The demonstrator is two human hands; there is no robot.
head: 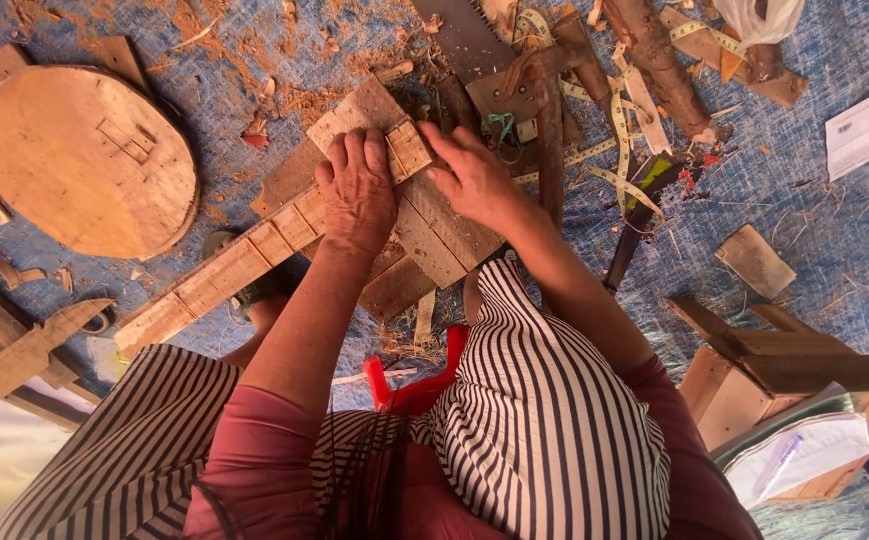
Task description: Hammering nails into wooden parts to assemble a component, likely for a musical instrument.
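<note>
The blue woven mat (pixel 835 230) covers the ground and is full of wood chips and sawdust. On it, at the left, lies a big oval wooden board (pixel 85 160) with a small rectangular mark cut in its middle. At the lower right stands a low wooden stool (pixel 785 360) with a white plastic bag (pixel 805 450) tucked under it. The person sits above the mat in a striped skirt (pixel 545 420), and something red (pixel 420 385) shows between the knees.

In the centre is a long wooden plank (pixel 225 275), lying slanted from the lower left to the upper middle, with lines marked across it. It rests on some other flat boards (pixel 425 250). Near its upper end sits a small square wooden block (pixel 410 148).

The left hand (pixel 357 190) lies flat on the plank, palm down, its fingers stretched and pressing on the wood just beside the block; it grips nothing. The right hand (pixel 475 180) touches the block from the right side, fingers bent against its edge. I cannot tell if it really grips the block or only pushes it.

Behind the hands lie a hand saw (pixel 465 40), some rough branches (pixel 655 60) and a yellow measuring tape (pixel 615 130) winding between them. At the right are a white paper (pixel 860 130) and a small flat piece of wood (pixel 755 260).
</note>
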